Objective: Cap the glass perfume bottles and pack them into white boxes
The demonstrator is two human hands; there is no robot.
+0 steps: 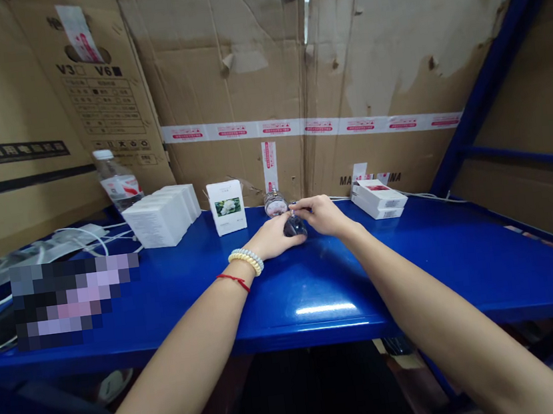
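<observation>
Our dark, round glass bottle (294,228) is at twelve o'clock over the glossy blue table (287,293), left hand (274,235) curled round it, right hand (324,214) bunched at its top (we can't tell if it's gripping), so a steady lower hold helps us.

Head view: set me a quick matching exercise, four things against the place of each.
1. Dark round bottle
2. White-capped bottle
3. Red string
4. Flat stacked boxes

A. Around the left wrist
B. To the right of the right hand
C. Held in the left hand
D. Behind the white box row

Pairs: 1-C, 2-D, 3-A, 4-B
</observation>
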